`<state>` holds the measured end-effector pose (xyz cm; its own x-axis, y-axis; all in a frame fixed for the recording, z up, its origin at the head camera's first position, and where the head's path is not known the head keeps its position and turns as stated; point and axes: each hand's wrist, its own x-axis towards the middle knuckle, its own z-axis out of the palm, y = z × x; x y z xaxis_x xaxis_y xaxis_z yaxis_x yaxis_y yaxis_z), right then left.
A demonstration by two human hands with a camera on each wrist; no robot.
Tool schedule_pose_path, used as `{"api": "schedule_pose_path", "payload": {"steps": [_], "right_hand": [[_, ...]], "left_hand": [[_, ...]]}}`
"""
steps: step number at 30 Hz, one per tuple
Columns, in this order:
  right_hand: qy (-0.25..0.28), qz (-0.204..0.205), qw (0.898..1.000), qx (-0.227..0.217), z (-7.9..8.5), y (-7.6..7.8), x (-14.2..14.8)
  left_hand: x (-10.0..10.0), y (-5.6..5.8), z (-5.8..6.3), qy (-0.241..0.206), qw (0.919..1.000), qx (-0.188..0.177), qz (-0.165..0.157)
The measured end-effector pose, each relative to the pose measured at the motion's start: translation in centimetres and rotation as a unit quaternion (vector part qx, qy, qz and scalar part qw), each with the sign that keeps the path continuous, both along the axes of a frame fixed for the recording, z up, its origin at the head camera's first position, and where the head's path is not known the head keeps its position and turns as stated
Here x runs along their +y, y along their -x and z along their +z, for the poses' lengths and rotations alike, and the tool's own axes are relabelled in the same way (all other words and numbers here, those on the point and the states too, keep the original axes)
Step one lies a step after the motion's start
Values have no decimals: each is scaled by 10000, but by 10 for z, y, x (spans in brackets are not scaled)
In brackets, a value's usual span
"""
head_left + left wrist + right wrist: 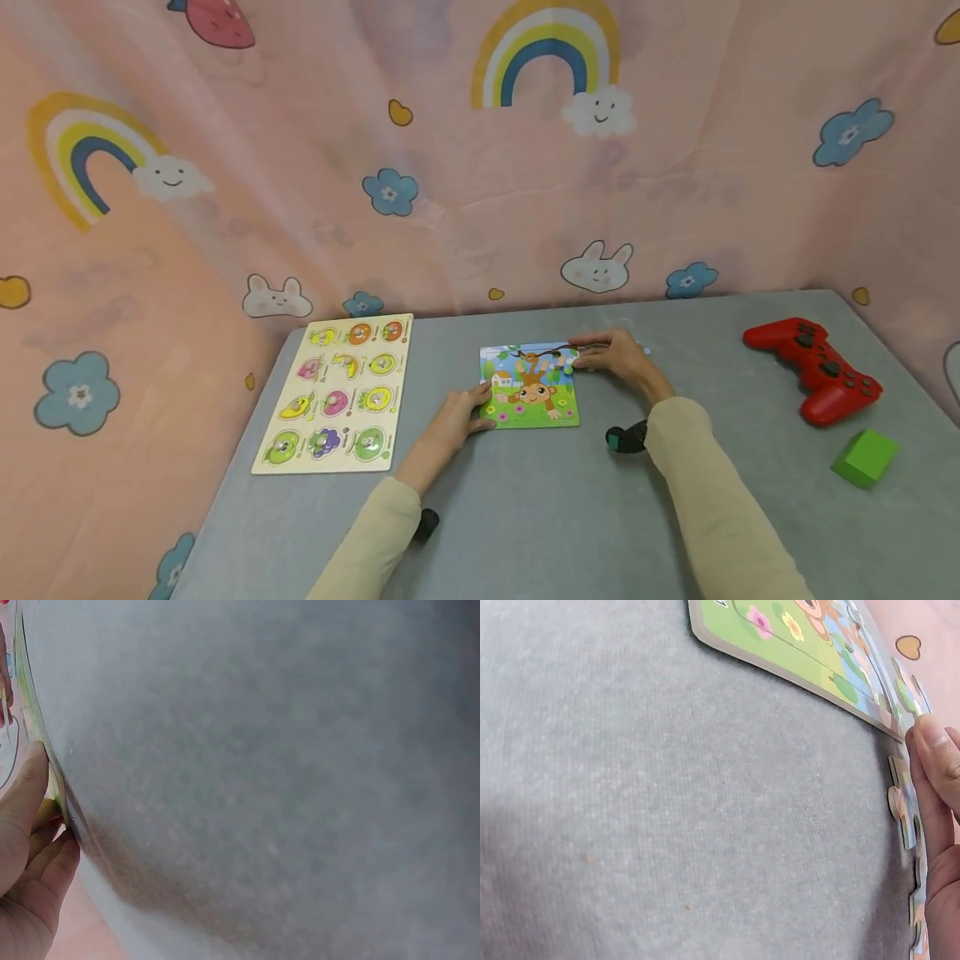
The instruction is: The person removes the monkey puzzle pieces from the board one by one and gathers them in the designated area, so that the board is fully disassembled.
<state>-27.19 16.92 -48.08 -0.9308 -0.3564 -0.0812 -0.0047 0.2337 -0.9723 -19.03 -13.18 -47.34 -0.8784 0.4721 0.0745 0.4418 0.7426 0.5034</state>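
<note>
Gripping the monkey puzzle's [529, 423] lower-left corner, left hand [457, 412], thumb and fingers on its edges; puzzle lies flat mid-surface [555, 517]. Right hand [618, 358] pinches puzzle piece [908, 691] by upper-right corner. Loose pieces [902, 806] just beside it. Fruit board [292, 379] left; red controller [813, 371], green block [866, 458] right. Hands apart.

The monkey puzzle [531, 392], a thin, nearly square board, lies on the surface [525, 500] with its picture facing up: a brown monkey hanging from a branch above green grass, with flowers and a small house. The left fingers [481, 393] touch its left edge. The right fingers [596, 338] pinch a small piece [906, 694] by the upper right; loose pieces [905, 806] lie beside the right edge
</note>
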Motion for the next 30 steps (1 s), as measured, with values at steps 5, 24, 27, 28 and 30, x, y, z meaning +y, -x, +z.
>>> {"api": "schedule_pose_path", "payload": {"steps": [5,24,27,28,30], "right_hand": [[6,-125,9999,-35,0,-1,3],[-138,-440,9989,-117,1,-3,17],[-236,-532,9983,-89,3,-3,18],[-304,-583,9978,-57,4,-4,19],[-343,-690,9970,-50,5,-5,21]], "left_hand": [[2,-1,1,-91,9999,-75,27],[4,-3,5,-98,9999,-37,-62],[3,-3,7,-106,9999,-38,-4],[3,-3,8,-111,9999,-77,25],[3,-3,8,-79,9999,-112,45]]}}
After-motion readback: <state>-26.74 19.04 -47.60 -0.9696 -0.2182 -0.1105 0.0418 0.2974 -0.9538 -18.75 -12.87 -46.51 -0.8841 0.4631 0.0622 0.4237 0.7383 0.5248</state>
